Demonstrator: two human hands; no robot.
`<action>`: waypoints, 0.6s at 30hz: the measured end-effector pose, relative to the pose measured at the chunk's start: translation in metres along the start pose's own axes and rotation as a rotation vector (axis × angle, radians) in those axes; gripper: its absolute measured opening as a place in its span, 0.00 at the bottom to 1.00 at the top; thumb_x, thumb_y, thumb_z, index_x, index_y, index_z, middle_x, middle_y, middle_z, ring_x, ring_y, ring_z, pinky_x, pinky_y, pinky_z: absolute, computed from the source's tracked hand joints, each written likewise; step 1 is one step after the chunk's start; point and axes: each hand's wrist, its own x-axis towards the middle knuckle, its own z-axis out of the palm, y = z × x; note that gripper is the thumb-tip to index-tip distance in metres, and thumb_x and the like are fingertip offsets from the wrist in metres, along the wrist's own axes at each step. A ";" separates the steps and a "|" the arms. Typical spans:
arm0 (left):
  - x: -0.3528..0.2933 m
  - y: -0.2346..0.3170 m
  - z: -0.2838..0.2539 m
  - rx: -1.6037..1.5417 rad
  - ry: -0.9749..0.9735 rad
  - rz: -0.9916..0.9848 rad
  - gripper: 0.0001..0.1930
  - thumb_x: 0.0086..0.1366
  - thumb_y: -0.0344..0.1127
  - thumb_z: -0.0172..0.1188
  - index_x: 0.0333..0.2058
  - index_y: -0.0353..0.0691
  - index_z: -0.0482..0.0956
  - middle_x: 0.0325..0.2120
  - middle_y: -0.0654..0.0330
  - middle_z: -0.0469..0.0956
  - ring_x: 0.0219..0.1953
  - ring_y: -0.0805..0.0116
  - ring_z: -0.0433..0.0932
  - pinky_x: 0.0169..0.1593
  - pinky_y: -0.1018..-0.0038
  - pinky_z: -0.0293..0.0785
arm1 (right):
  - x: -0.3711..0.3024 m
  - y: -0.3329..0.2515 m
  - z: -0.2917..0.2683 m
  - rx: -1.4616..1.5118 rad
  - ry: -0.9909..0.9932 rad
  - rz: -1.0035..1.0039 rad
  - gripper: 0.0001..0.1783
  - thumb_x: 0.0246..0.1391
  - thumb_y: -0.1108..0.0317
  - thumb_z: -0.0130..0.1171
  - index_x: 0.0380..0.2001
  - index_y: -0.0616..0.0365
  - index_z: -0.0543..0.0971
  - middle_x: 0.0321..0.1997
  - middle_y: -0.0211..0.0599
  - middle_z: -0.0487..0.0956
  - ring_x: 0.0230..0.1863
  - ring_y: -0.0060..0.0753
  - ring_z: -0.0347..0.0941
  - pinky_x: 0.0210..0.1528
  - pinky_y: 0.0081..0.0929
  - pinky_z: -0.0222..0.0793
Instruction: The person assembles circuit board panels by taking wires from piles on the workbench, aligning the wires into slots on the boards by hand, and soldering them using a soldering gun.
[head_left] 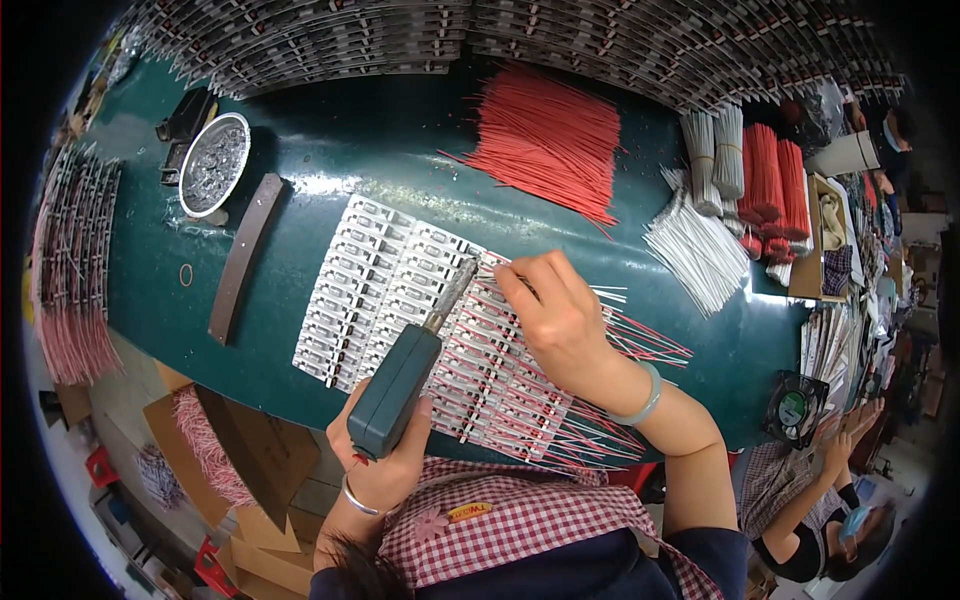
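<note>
My left hand (385, 455) is closed round the dark green handle of a soldering iron (395, 390). Its metal shaft slants up and right, and the tip reaches the far edge of a block of small white switch-like parts (375, 270) laid in rows. Close to that tip, my right hand (560, 315) is closed in a pinch over the block's far right side. A dark sliver shows between its fingers, but what they hold is too small to make out. Thin red and white wires (540, 440) run from the rows out to the right, partly beneath my right hand and forearm.
A pile of red wires (550, 140) lies farther back, with white wires (700, 245) and bundles to its right. At left stand a silver bowl (215, 165) and a dark curved bar (246, 258). A small fan (795, 408) sits at the right edge, near another person (820, 510).
</note>
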 end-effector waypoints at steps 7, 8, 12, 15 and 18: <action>-0.004 -0.005 0.005 0.036 -0.015 -0.012 0.08 0.57 0.21 0.68 0.36 0.29 0.81 0.29 0.58 0.81 0.27 0.72 0.78 0.32 0.77 0.74 | 0.000 -0.005 -0.002 0.034 -0.022 0.057 0.21 0.40 0.80 0.59 0.43 0.69 0.80 0.41 0.44 0.78 0.40 0.42 0.74 0.39 0.33 0.74; -0.005 -0.006 0.005 0.040 -0.005 0.012 0.08 0.57 0.21 0.68 0.35 0.29 0.81 0.29 0.58 0.81 0.27 0.71 0.78 0.32 0.77 0.74 | 0.000 -0.005 -0.002 0.034 -0.021 0.058 0.21 0.40 0.80 0.59 0.43 0.69 0.80 0.41 0.44 0.78 0.40 0.42 0.74 0.39 0.33 0.74; -0.006 0.002 0.000 0.080 -0.001 -0.061 0.09 0.56 0.22 0.69 0.37 0.29 0.82 0.31 0.56 0.82 0.29 0.69 0.81 0.34 0.76 0.75 | -0.001 -0.004 -0.001 0.032 -0.020 0.062 0.21 0.40 0.80 0.59 0.42 0.69 0.80 0.41 0.44 0.78 0.40 0.43 0.74 0.39 0.33 0.74; -0.014 -0.005 -0.004 0.070 0.093 -0.025 0.11 0.56 0.24 0.70 0.39 0.29 0.83 0.31 0.55 0.83 0.30 0.67 0.83 0.36 0.75 0.77 | -0.001 -0.004 -0.002 0.029 -0.023 0.060 0.20 0.40 0.80 0.59 0.43 0.68 0.80 0.41 0.44 0.78 0.40 0.43 0.74 0.39 0.33 0.74; -0.020 -0.011 -0.006 -0.006 0.119 -0.144 0.12 0.57 0.25 0.71 0.40 0.29 0.84 0.31 0.55 0.85 0.30 0.66 0.84 0.37 0.74 0.79 | -0.002 -0.004 -0.001 0.025 -0.028 0.062 0.20 0.41 0.80 0.59 0.43 0.68 0.80 0.41 0.44 0.78 0.40 0.43 0.74 0.39 0.33 0.74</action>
